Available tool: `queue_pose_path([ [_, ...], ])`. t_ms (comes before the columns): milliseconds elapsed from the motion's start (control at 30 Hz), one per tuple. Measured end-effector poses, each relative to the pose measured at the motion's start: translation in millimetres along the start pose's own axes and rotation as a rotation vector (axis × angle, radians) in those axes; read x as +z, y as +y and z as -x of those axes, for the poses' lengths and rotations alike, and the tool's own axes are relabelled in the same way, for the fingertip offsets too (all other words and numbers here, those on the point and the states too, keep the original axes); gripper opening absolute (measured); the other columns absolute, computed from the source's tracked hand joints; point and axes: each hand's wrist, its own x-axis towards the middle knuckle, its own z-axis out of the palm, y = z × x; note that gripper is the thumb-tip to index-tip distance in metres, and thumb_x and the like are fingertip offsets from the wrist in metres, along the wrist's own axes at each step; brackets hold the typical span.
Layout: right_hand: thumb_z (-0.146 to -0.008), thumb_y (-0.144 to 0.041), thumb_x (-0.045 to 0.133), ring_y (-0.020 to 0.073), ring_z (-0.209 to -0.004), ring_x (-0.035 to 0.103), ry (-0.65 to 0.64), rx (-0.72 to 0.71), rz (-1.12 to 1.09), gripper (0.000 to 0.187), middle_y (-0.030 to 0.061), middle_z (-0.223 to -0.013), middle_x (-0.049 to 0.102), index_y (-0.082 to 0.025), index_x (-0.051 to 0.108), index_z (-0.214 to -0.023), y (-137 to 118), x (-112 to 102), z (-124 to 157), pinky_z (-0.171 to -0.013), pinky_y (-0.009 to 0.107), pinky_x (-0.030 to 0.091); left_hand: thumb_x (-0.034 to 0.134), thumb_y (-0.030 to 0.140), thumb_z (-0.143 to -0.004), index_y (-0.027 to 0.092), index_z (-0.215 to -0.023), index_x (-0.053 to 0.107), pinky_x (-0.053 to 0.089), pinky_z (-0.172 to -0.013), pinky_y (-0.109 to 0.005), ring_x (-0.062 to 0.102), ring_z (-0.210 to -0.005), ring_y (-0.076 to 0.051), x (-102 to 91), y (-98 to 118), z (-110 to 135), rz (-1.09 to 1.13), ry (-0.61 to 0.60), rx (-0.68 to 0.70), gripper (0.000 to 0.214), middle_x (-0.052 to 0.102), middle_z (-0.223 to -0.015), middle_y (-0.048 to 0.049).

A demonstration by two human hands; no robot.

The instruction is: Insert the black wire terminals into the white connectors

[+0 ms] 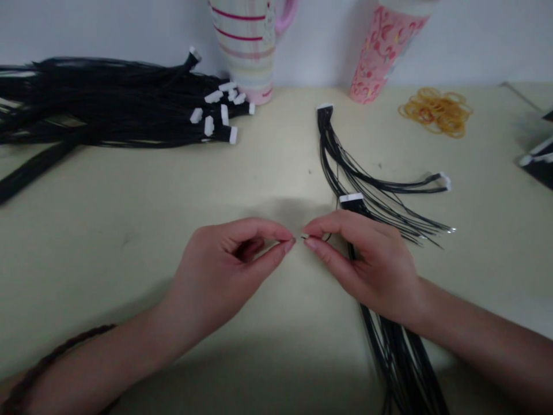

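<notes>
Pinched in R hand [365,268]: thin blk wire [327,237], tiny metal tip [305,236]. Narrow pinch, nothing held, L hand [227,271] just beside. Light, floppy, slippery; best gripped right by tip.

Pale olive tabletop [129,190], butted against a white wall. Back left: big bundle of black wire harnesses [108,106], white connectors [208,125] clustered at the right end, sitting just in front of a striped ceramic mug with pink handle [246,52]. Flat black strip [32,172] lies at the left edge, under the bundle. Right of center: smaller loose black wire harness [332,153], fanned out, white connectors on it. Back right: pink patterned cup [384,57] and a loose pile of amber rubber bands [436,112]. Dark item with white edging [540,164] at the right edge, partly out of frame, can't tell what it is.
</notes>
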Motion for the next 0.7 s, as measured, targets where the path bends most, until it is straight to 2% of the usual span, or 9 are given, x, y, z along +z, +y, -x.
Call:
queue_pose_path([
  [167, -0.084, -0.014, 0.056, 0.0118, -0.079, 0.058, 0.023, -0.035, 0.108, 0.007, 0.0032, -0.084, 0.065, -0.014, 0.062, -0.086, -3.0, 1.0, 2.7, -0.073, 0.026, 0.046, 0.067, 0.027, -0.073, 0.026, -0.08, 0.07, 0.037, -0.043, -0.017, 0.057, -0.054, -0.009, -0.6, 0.4, -0.1, 0.014, 0.004, -0.045, 0.007, 0.067, -0.065, 0.0052],
  [400, -0.084, -0.015, 0.056, 0.0143, -0.08, 0.056, 0.012, -0.076, 0.248, 0.006, 0.0052, -0.087, 0.063, -0.015, 0.062, -0.086, -1.0, 3.2, 4.8, -0.071, 0.03, 0.045, 0.067, 0.028, -0.073, 0.028, -0.08, 0.069, 0.035, -0.042, -0.016, 0.056, -0.051, -0.007, -2.0, 0.3, 0.3, -0.034, -0.013, -0.022, 0.007, 0.067, -0.066, 0.0069],
  [700, -0.086, -0.015, 0.054, 0.0152, -0.082, 0.056, -0.013, -0.083, 0.22, 0.006, 0.0047, -0.086, 0.062, -0.016, 0.06, -0.086, -0.7, 4.5, 5.6, -0.075, 0.032, 0.043, 0.066, 0.028, -0.074, 0.026, -0.08, 0.069, 0.037, -0.043, -0.016, 0.055, -0.05, -0.007, -1.3, -0.1, -0.2, -0.049, -0.026, 0.003, 0.007, 0.067, -0.066, 0.0069],
])
